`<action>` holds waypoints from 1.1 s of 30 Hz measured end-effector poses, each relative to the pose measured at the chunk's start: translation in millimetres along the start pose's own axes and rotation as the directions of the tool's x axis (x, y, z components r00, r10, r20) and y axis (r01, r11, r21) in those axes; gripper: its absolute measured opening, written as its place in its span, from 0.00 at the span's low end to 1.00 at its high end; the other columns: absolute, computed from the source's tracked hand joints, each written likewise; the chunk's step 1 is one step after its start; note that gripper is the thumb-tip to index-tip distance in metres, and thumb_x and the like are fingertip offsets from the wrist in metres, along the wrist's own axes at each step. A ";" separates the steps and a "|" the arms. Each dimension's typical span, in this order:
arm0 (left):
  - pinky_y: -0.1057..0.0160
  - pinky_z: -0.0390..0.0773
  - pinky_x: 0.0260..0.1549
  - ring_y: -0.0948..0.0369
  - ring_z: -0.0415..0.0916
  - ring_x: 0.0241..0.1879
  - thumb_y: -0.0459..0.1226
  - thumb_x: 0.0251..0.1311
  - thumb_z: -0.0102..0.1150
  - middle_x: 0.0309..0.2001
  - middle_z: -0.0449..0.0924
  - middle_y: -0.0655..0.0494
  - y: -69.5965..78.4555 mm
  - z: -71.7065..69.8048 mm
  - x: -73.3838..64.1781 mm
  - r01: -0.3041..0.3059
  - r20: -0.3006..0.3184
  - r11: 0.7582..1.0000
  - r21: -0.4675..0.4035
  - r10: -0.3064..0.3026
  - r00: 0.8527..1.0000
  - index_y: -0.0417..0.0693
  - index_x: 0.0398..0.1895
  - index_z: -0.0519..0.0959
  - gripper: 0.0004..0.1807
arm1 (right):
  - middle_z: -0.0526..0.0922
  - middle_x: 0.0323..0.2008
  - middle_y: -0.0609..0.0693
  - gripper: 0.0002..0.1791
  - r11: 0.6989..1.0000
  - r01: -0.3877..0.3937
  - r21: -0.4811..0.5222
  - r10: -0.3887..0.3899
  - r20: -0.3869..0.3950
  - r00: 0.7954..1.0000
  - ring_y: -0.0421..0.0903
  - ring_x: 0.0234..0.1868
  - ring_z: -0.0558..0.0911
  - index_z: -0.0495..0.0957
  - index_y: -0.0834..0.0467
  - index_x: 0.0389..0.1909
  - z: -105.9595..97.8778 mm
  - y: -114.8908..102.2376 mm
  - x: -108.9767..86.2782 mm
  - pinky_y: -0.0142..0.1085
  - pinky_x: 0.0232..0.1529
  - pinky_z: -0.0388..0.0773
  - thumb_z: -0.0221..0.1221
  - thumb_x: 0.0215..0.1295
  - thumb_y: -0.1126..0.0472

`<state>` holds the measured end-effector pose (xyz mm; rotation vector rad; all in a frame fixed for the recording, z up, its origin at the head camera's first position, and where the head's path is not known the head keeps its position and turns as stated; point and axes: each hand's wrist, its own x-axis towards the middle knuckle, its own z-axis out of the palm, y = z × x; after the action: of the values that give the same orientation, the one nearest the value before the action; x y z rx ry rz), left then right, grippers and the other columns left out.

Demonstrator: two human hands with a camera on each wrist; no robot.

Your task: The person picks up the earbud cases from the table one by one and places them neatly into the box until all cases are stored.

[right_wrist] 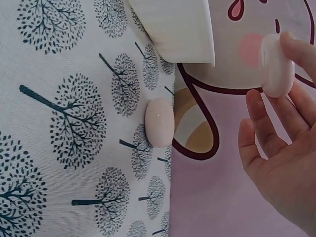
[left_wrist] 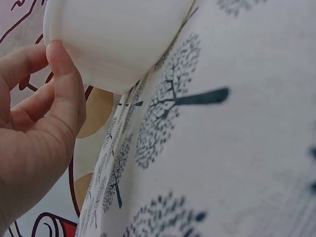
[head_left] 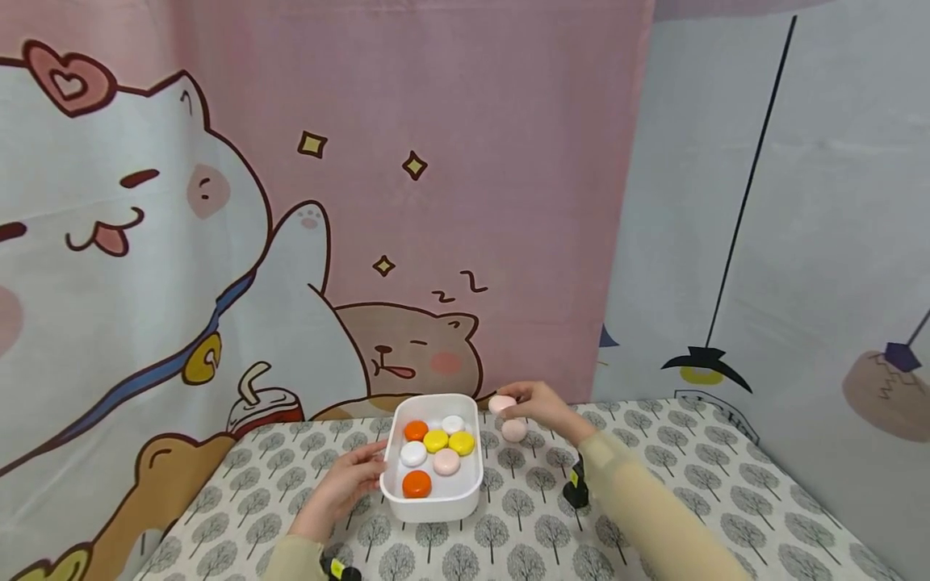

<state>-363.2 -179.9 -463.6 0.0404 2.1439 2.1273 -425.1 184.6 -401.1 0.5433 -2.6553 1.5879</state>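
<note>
A white rectangular plastic box [head_left: 468, 484] stands on the cloth, with several smooth rounded discs in it: an orange disc [head_left: 416, 484], a yellow disc [head_left: 461, 443], a white disc [head_left: 413, 453] and a pink disc [head_left: 446, 461] among them. My left hand [head_left: 352, 482] holds the box's left rim with curled fingers [left_wrist: 66, 84]. To the right of the box, my right hand [head_left: 541, 406] pinches a pale pink disc [right_wrist: 276, 66] between thumb and fingers, raised off the cloth. Just below it, another pale pink disc [head_left: 514, 431] lies on the table.
A cloth printed with grey trees [head_left: 517, 504] covers the table. Behind its far edge hangs a pink curtain [head_left: 508, 202] with cartoon animals, and a pale grey curtain [head_left: 690, 202] hangs at the right. Black straps with devices sit at both wrists.
</note>
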 end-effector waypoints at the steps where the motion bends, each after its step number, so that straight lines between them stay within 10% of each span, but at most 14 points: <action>1: 0.64 0.79 0.33 0.59 0.73 0.31 0.30 0.62 0.58 0.45 0.71 0.43 -0.3 -0.2 0.1 0.000 -0.002 1.000 0.001 0.000 1.000 0.33 0.67 0.66 0.29 | 0.83 0.44 0.48 0.23 1.000 -0.001 0.007 0.001 -0.002 1.000 0.46 0.41 0.78 0.82 0.56 0.51 0.2 -1.4 -0.3 0.43 0.45 0.76 0.71 0.53 0.58; 33: 0.64 0.79 0.34 0.59 0.73 0.32 0.29 0.63 0.57 0.43 0.71 0.44 -1.3 -2.8 1.5 -0.023 0.034 1.000 -0.009 0.024 0.999 0.32 0.68 0.65 0.29 | 0.83 0.46 0.49 0.23 0.996 0.079 0.030 -0.082 0.114 0.990 0.46 0.44 0.80 0.81 0.56 0.52 25.5 -40.7 13.2 0.43 0.48 0.78 0.70 0.54 0.55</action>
<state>-364.9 -182.5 -465.0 0.1006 2.1261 2.1323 -421.2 141.5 -376.4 0.7545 -2.6582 1.6184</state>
